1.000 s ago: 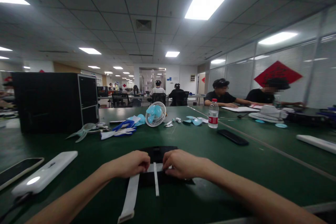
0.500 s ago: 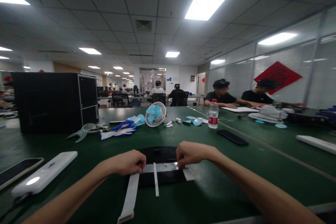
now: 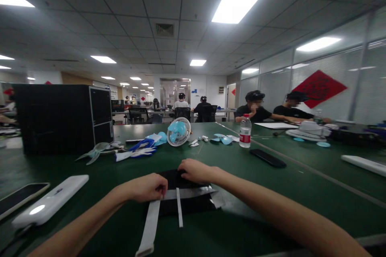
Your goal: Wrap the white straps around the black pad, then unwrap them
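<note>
A flat black piece (image 3: 171, 207) lies on the green table in front of me, with a shiny silver strip (image 3: 188, 192) across it. My left hand (image 3: 150, 188) is closed, fingers curled down at the strip's left end beside a wide white elastic strap (image 3: 151, 225). A thin white strap (image 3: 179, 209) hangs over the middle of the piece. My right hand (image 3: 196, 172) reaches over the piece's far part, fingers bent and bunched where a small dark tab showed; what the fingertips grip is hidden. Loose on the right is the strip's end, lifted and creased.
Farther back are a small fan (image 3: 179, 131), blue-white gloves (image 3: 137, 150), a water bottle (image 3: 245, 131) and a black phone (image 3: 267, 158). A white power bank (image 3: 52, 198) and another phone (image 3: 21, 198) sit left, before a black computer case (image 3: 57, 118). Two people sit at right.
My right hand has let go of the silver strip's right end and moved left and away from me to the far part of the black piece. My left hand stays in place.
</note>
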Motion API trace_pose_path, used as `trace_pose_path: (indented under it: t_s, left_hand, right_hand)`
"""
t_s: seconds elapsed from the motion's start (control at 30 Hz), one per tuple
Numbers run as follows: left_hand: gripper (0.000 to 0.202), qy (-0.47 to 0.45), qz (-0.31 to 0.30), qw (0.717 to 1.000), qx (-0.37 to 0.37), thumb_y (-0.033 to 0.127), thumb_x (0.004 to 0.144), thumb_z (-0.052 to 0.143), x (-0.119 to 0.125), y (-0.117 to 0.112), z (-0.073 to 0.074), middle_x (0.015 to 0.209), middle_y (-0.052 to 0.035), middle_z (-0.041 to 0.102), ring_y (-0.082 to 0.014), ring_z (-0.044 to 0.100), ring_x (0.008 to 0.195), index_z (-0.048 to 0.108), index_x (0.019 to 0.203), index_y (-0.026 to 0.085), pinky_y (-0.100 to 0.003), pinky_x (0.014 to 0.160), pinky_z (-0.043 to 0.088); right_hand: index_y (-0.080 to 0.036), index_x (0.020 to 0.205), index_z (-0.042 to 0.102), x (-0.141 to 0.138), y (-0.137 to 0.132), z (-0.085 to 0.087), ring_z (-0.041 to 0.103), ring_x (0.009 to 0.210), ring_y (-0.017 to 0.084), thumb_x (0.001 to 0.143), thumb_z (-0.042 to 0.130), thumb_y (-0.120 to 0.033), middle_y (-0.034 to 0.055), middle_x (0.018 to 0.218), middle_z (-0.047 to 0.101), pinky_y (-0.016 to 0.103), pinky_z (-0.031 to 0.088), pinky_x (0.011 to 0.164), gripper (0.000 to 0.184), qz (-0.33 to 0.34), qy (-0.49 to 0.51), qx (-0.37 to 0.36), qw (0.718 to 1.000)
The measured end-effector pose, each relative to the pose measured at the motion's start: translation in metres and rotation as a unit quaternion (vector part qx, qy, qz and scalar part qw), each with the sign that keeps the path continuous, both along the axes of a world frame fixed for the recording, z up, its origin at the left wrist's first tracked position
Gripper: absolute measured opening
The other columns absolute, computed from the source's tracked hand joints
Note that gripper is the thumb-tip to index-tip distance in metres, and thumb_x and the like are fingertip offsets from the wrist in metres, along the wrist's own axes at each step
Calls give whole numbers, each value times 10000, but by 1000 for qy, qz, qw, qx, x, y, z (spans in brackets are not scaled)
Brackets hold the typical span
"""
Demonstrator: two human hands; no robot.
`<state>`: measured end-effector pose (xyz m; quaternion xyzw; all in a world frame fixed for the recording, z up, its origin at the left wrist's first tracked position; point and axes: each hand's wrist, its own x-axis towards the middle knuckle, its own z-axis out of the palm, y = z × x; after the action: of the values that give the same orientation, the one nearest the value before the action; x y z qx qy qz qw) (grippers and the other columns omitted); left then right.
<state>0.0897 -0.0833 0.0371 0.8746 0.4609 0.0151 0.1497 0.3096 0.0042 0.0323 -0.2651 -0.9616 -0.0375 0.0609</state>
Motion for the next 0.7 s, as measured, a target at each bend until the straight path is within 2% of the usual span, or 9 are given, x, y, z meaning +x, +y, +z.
trace_pose_path:
  t_s: [0.17,0.3,0.4,0.53,0.7]
  left_hand:
    - [157,-26,11,1000,9,300,801,536,-3,1,2,901,4,657,-147,603,791,640,883,216,-230,649,433]
    - [234,-68,83,991,81,364,853,471,-9,9,4,869,-13,657,-157,602,767,634,891,201,-258,657,432]
    - [259,-75,143,976,146,371,875,433,-18,19,3,898,-30,662,-172,606,798,625,912,202,-280,682,438]
    - [257,-31,200,961,190,362,874,427,-33,30,0,936,-52,667,-198,613,855,624,915,203,-312,728,446]
    - [244,12,222,964,144,357,863,453,-40,33,-4,954,-61,669,-200,621,859,629,936,205,-312,726,470]
  right_hand:
    - [-120,1052,687,-7,5,-4,613,889,206,828,595,-299,113,1007,678,289,449,754,301,-7,-1,4,1000]
    - [-143,1028,700,0,7,0,617,824,166,824,598,-311,80,965,696,243,432,704,283,-14,10,-12,1000]
    - [-148,989,716,13,12,10,616,785,163,806,604,-309,75,914,706,228,418,657,269,-56,20,-8,998]
    - [-147,905,737,49,30,26,603,704,159,802,580,-311,75,827,708,232,399,608,249,-157,48,12,986]
    - [-153,862,743,124,68,33,606,710,159,789,577,-289,77,824,706,229,396,621,227,-311,82,21,947]
